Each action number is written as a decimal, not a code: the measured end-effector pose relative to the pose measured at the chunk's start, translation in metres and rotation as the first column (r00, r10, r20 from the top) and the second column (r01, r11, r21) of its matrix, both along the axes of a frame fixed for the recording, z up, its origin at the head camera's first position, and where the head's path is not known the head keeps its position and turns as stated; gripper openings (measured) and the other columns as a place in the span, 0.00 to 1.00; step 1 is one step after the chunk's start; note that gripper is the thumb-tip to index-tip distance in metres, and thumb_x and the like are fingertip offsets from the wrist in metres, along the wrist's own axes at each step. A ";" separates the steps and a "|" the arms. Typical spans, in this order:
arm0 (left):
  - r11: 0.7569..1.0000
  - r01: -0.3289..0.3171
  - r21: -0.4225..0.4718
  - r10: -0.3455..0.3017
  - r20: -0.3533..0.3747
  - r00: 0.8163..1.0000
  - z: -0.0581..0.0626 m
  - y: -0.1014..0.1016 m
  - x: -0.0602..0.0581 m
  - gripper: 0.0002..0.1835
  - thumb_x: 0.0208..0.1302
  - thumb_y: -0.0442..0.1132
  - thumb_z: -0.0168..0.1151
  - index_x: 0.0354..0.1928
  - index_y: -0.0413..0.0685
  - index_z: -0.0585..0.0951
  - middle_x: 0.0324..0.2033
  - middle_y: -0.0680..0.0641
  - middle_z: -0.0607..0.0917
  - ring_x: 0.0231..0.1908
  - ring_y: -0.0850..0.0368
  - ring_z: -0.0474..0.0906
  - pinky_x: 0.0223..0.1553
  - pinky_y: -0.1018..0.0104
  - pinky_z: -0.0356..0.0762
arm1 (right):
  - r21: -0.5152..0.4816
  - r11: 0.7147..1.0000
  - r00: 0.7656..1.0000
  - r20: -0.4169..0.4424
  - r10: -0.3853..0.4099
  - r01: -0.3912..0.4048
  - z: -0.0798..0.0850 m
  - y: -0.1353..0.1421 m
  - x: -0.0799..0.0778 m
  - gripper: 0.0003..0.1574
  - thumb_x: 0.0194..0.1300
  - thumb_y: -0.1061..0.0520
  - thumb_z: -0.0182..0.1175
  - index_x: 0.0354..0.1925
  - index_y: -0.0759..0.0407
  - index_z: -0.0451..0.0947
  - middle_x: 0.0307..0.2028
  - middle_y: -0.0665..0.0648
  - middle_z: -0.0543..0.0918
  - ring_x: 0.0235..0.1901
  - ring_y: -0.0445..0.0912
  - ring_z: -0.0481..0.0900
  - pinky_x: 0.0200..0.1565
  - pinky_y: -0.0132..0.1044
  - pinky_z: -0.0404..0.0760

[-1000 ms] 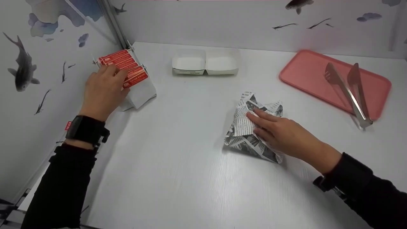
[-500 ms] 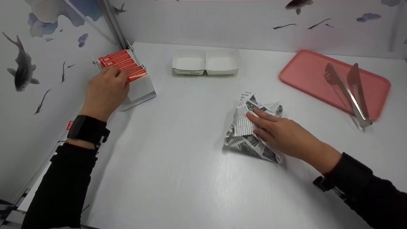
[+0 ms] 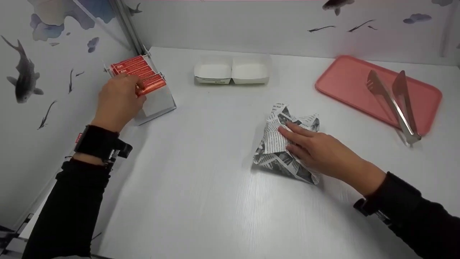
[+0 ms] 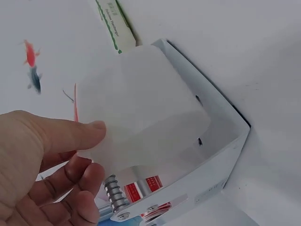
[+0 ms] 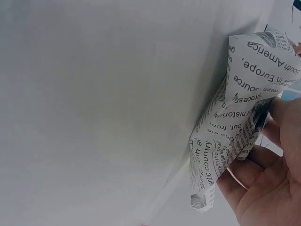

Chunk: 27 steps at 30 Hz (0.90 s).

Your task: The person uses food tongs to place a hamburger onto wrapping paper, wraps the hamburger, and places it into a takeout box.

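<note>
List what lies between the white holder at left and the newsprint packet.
Only bare white tabletop separates the white holder and newsprint packet in the head view.

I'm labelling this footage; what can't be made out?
Inside of the newsprint wrap: head and right wrist views, hidden by its paper.
Most fingertips of the left hand: head view, hidden by the hand itself.
Lettering on the red pieces: head view, too small.
End of the green-trimmed box: left wrist view, cut off by the top edge.

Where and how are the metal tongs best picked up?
Probably grip the tongs near their joined end, right hand coming from the near side: that end juts past the near edge of the pink tray, while the spread tips point away.
</note>
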State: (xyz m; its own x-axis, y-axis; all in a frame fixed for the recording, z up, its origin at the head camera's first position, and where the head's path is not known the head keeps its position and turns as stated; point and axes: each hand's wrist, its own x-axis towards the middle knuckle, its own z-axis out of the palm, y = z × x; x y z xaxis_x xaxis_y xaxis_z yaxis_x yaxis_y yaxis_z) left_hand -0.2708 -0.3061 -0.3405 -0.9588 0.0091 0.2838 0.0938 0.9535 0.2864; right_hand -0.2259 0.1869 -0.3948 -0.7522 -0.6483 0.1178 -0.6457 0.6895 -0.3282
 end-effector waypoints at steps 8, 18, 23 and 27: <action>0.995 0.072 -0.071 -0.063 0.132 0.989 0.007 -0.008 -0.006 0.13 0.63 0.29 0.75 0.48 0.35 0.84 0.41 0.33 0.86 0.43 0.39 0.79 0.44 0.43 0.80 | -0.001 1.000 1.000 0.007 0.000 0.000 0.002 0.000 0.000 0.34 0.83 0.53 0.57 0.82 0.51 0.65 0.80 0.65 0.68 0.51 0.60 0.91 0.58 0.59 0.86; 0.991 0.087 -0.097 -0.070 0.168 0.983 0.013 -0.010 -0.010 0.09 0.63 0.26 0.72 0.43 0.37 0.82 0.38 0.34 0.84 0.40 0.40 0.78 0.41 0.44 0.79 | -0.007 1.000 1.000 0.004 0.004 -0.004 0.001 -0.001 0.000 0.34 0.83 0.53 0.58 0.81 0.52 0.66 0.79 0.66 0.68 0.52 0.61 0.91 0.59 0.59 0.86; 0.990 0.119 -0.080 -0.103 0.176 0.979 0.016 -0.011 -0.012 0.11 0.60 0.26 0.75 0.42 0.36 0.82 0.38 0.34 0.86 0.39 0.40 0.80 0.41 0.45 0.78 | 0.010 1.000 1.000 0.019 -0.014 0.014 0.002 0.000 0.000 0.34 0.83 0.53 0.58 0.81 0.51 0.66 0.79 0.65 0.68 0.46 0.58 0.92 0.59 0.59 0.85; 0.986 0.142 -0.081 -0.127 0.175 0.976 0.017 -0.013 -0.015 0.12 0.57 0.27 0.78 0.40 0.35 0.83 0.35 0.34 0.87 0.38 0.41 0.79 0.41 0.46 0.76 | 0.015 1.000 0.999 0.031 -0.023 0.023 0.002 0.000 0.000 0.34 0.83 0.52 0.57 0.81 0.50 0.66 0.80 0.65 0.68 0.43 0.56 0.92 0.59 0.59 0.85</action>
State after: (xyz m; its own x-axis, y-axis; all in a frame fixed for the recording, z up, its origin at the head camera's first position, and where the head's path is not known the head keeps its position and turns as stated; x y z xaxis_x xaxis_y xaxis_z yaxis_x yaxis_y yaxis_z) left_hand -0.2854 -0.3186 -0.3231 -0.9810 0.1598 0.1097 0.1808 0.9585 0.2203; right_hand -0.2260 0.1874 -0.3931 -0.7700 -0.6324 0.0848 -0.6194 0.7090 -0.3372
